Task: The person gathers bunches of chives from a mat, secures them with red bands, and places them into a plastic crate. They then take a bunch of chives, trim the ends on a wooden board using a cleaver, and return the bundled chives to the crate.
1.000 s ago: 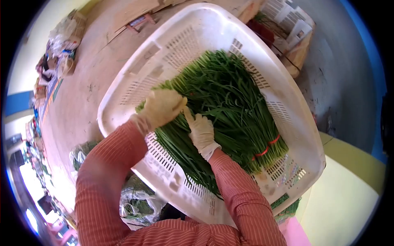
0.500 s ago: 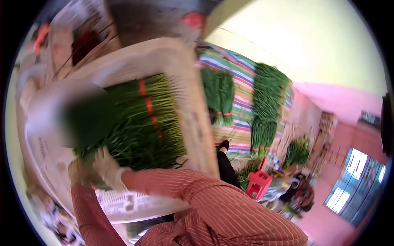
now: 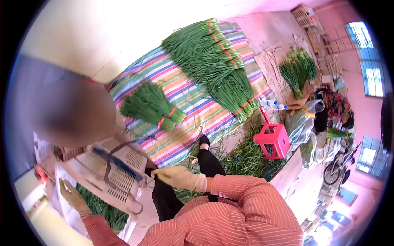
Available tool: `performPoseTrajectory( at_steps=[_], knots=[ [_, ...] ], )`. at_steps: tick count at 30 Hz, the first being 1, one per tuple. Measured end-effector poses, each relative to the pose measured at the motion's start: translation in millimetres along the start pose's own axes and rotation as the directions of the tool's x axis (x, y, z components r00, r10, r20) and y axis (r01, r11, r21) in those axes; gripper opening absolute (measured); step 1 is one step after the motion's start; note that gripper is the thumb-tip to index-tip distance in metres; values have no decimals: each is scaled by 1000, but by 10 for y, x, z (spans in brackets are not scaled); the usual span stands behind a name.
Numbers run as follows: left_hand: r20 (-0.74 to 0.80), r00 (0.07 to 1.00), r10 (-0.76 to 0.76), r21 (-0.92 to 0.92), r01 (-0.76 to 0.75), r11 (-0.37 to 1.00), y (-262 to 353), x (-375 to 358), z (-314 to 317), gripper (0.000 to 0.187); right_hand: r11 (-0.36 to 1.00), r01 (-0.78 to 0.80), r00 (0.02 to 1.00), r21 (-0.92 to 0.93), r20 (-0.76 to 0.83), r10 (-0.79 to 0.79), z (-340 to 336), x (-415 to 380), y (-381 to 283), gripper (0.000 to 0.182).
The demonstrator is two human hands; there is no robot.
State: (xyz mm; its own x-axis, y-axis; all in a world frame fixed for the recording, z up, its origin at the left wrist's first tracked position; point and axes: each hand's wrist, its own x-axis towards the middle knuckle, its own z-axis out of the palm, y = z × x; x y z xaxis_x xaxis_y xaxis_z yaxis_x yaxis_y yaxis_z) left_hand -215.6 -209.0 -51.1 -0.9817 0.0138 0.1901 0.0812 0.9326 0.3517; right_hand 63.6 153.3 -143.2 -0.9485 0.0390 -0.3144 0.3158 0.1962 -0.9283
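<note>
My left hand (image 3: 74, 198), in a pale glove, is at the left side of a white plastic crate (image 3: 137, 205). Its thumb and fingers are apart and I see nothing between them. Inside that crate lie long green chives (image 3: 100, 207). My right hand (image 3: 178, 178), gloved too, hangs over my dark-trousered legs, its fingers stretched to the left; nothing shows in it. Two bunches of chives (image 3: 154, 106) with red bands lie on the striped sheet (image 3: 180, 139) beyond my feet.
A long row of banded chives (image 3: 209, 57) covers the sheet's far side. Right of it are a red stool (image 3: 273, 141), loose greens (image 3: 242, 162), water bottles (image 3: 274, 105) and more bunches (image 3: 297, 69). Another person (image 3: 334, 106) bends at the right. A strap (image 3: 108, 164) crosses a crate.
My view has swung right, from the big crate of banded chives toward the sheet. My hands, close together over the chives before, are now apart, the right one out of the crate.
</note>
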Motion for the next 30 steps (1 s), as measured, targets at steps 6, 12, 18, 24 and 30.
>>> performPoseTrajectory(
  at_steps=[6, 12, 18, 24, 30],
  knots=[
    [412, 907, 85, -275, 34, 961, 1280, -211, 574, 43, 912, -409, 840, 28, -377, 389, -1443, -473, 857, 35],
    [737, 647, 196, -228, -36, 973, 2287, -631, 1052, 38, 761, -609, 518, 225, -613, 596, -2035, -820, 1782, 38],
    [932, 360, -32, 44, -25, 999, 2733, -1116, 1377, 43, 651, -638, 392, 411, -554, 735, -2556, -727, 2463, 38],
    [944, 229, -238, 137, 383, 913, 3230, -1736, 1793, 33, 701, -508, 396, 500, -587, 706, -3369, -288, 3605, 29],
    [895, 153, -420, 246, 615, 749, 3984, -2015, 2047, 38, 788, -360, 347, 499, -712, 610, -4325, 542, 4878, 26]
  ],
)
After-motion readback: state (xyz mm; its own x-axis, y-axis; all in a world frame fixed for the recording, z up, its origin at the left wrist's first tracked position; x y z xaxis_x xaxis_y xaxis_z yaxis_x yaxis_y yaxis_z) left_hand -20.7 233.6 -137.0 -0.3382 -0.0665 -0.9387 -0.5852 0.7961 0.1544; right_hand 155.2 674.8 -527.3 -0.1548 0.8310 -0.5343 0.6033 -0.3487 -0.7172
